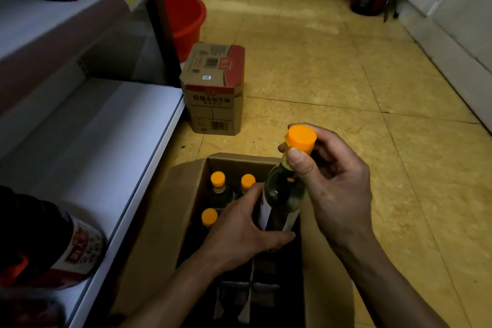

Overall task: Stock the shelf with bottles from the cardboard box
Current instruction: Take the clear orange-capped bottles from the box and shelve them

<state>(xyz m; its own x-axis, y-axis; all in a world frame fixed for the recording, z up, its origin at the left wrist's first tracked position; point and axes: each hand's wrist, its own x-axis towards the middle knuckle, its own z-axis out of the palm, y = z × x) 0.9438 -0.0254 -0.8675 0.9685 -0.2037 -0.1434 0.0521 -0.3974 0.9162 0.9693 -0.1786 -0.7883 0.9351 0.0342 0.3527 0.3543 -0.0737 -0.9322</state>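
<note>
At the person's feet, over the right side of the open cardboard box point(165, 221), both hands hold one clear glass bottle point(282, 194), slightly tilted. The left hand point(239, 231) wraps its white-labelled body. The right hand point(332, 181) pinches the neck just under the smooth orange cap point(302, 137). Three more orange-capped bottles point(217, 181) stand upright in the box's far-left cells, and the near cells between the cardboard dividers point(251, 287) are dark gaps. To the left, the lower shelf point(106, 154) stretches smooth and white beyond a dark red-labelled bottle point(53, 242) at its near end. Farther off, a closed printed carton point(213, 88) stands on the yellow tiled floor point(346, 74), with a red plastic bucket point(183, 18) behind it.
</note>
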